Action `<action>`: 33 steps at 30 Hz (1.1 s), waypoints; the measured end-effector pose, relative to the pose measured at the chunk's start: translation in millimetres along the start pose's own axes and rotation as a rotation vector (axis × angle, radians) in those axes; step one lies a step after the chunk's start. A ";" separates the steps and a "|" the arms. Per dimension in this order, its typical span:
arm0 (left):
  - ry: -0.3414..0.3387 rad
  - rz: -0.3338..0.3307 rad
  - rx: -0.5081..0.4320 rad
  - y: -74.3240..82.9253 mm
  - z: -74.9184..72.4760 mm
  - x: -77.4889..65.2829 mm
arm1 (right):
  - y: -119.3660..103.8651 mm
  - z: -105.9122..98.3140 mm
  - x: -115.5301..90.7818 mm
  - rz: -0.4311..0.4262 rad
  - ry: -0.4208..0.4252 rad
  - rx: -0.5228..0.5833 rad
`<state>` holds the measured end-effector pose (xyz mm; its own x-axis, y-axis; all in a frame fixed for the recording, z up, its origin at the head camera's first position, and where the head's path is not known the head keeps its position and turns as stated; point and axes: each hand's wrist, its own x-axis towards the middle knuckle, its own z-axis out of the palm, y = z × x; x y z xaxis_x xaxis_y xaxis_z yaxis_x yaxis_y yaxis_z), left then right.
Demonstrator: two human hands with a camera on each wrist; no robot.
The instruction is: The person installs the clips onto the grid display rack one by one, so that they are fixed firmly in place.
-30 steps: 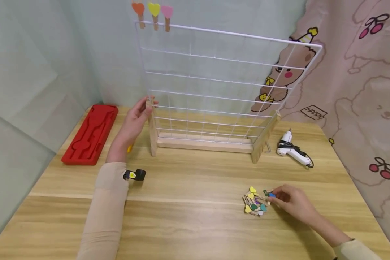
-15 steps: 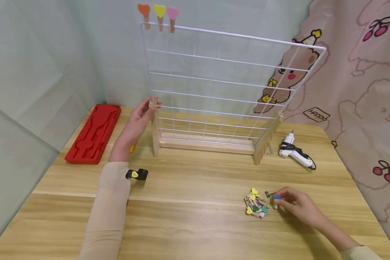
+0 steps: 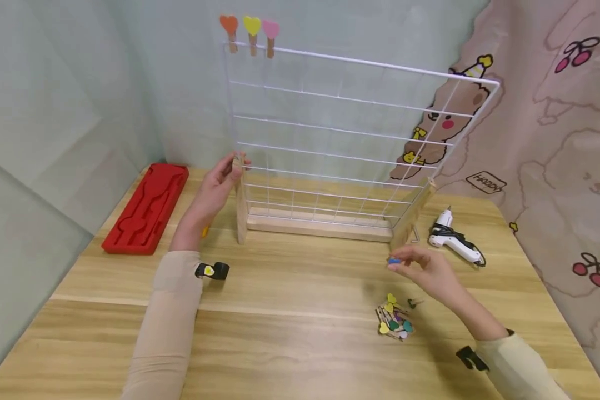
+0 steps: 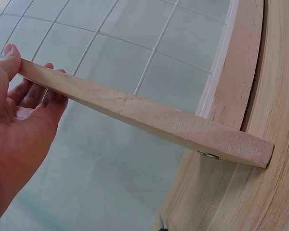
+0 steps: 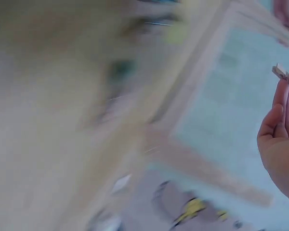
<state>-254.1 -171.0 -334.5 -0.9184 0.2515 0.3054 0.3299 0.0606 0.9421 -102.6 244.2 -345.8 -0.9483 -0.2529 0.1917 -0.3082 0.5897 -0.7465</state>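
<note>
A white wire grid rack on a wooden base stands at the back of the table. My left hand grips the top of its left wooden post, thumb on one side and fingers on the other. My right hand pinches a small wooden clothespin with a blue heart, raised over the table near the rack's right post. Clothespins with an orange heart, a yellow heart and a pink heart sit clipped on the top wire, at the left end.
A pile of heart clothespins lies on the table in front of my right hand, with a dark green one just beside it. A white glue gun lies at the right, near a hex key. A red tray is at the left.
My right hand has picked the blue-heart clothespin from beside the pile and carried it up and forward toward the rack. My left hand stays on the post.
</note>
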 end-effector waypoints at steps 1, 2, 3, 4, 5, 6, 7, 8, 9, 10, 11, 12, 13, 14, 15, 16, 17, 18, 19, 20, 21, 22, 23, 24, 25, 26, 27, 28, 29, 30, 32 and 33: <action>0.001 -0.002 0.001 -1.3 1.1 0.1 | -3.0 1.9 9.9 -0.031 0.010 0.045; -0.001 -0.004 -0.001 -2.2 2.5 0.2 | -10.9 3.0 19.4 -0.055 0.021 0.071; -0.005 -0.008 0.002 -2.5 3.8 0.3 | -19.9 3.6 28.8 -0.089 0.030 0.092; -0.009 -0.008 0.003 -2.3 5.0 0.3 | -29.9 3.3 38.2 -0.123 0.037 0.116; -0.012 -0.008 0.000 -1.9 6.0 0.3 | -40.6 2.4 47.7 -0.155 0.049 0.128; -0.014 -0.007 -0.002 -1.0 6.9 0.3 | -51.8 1.0 57.4 -0.182 0.063 0.139; -0.017 -0.005 -0.005 -0.4 7.3 0.4 | -63.3 -1.1 67.3 -0.209 0.076 0.152; -0.019 -0.005 -0.009 2.4 8.6 0.3 | -75.7 -3.6 76.6 -0.225 0.100 0.153; -0.020 -0.004 -0.009 5.3 9.6 0.0 | -88.8 -6.7 85.7 -0.239 0.121 0.155; -0.021 -0.001 -0.011 8.3 10.7 -0.4 | -102.3 -10.0 94.3 -0.250 0.142 0.167; -0.020 0.002 -0.012 11.2 11.7 -0.9 | -116.1 -13.4 102.5 -0.260 0.165 0.172; -0.019 0.002 -0.010 14.1 12.7 -1.3 | -130.0 -16.8 110.1 -0.258 0.181 0.178; -0.019 0.004 -0.008 16.9 13.8 -1.9 | -143.4 -20.1 117.1 -0.257 0.191 0.183; -0.016 0.002 -0.003 20.2 15.0 -2.6 | -156.2 -23.3 123.2 -0.253 0.198 0.183; -0.018 0.003 0.000 21.4 15.7 -2.8 | -167.5 -26.3 128.8 -0.257 0.191 0.191; -0.018 0.004 0.000 22.3 16.6 -2.7 | -177.2 -29.3 134.8 -0.270 0.183 0.222; -0.018 0.005 0.000 22.8 17.4 -2.5 | -184.6 -32.2 141.2 -0.289 0.171 0.244; -0.018 0.002 0.002 22.8 18.1 -2.2 | -190.9 -35.0 147.4 -0.309 0.164 0.256; -0.021 0.004 0.000 22.8 18.7 -1.8 | -196.3 -37.9 153.6 -0.333 0.162 0.270; -0.023 0.004 -0.002 22.3 19.1 -1.4 | -200.9 -40.9 159.9 -0.356 0.162 0.281; -0.025 0.005 -0.003 21.8 19.3 -1.0 | -205.0 -44.0 166.2 -0.376 0.161 0.294; -0.028 0.006 -0.004 21.2 19.4 -0.5 | -208.8 -47.1 172.1 -0.388 0.171 0.289; -0.031 0.007 -0.004 20.5 19.2 -0.2 | -212.8 -50.0 177.5 -0.391 0.183 0.269; -0.034 0.006 -0.003 20.0 19.0 -0.1 | -216.9 -52.7 182.5 -0.387 0.197 0.244; -0.037 0.004 -0.002 19.5 18.5 -0.1 | -221.0 -55.0 187.0 -0.369 0.205 0.235; -0.038 0.000 0.002 19.1 17.9 -0.5 | -225.0 -56.8 191.0 -0.347 0.211 0.215; -0.038 -0.003 0.001 18.9 17.3 -1.0 | -228.9 -57.9 194.7 -0.330 0.215 0.193; -0.036 -0.005 -0.001 18.8 16.4 -1.9 | -232.6 -58.0 198.5 -0.315 0.222 0.166; -0.033 -0.009 -0.002 18.7 15.3 -2.8 | -236.4 -57.7 201.9 -0.292 0.225 0.159; -0.029 -0.013 -0.004 18.7 14.4 -3.8 | -240.3 -57.0 204.9 -0.264 0.227 0.149; -0.022 -0.017 -0.012 18.8 12.5 -5.6 | -246.8 -54.7 209.9 -0.222 0.228 0.135; -0.018 -0.018 -0.017 18.9 11.6 -6.3 | -249.6 -53.3 212.0 -0.205 0.230 0.133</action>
<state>-239.5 -160.1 -320.1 -0.9200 0.2679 0.2862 0.3097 0.0491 0.9496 -230.8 84.2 -84.8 -0.8645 -0.1674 0.4740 -0.4962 0.4352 -0.7513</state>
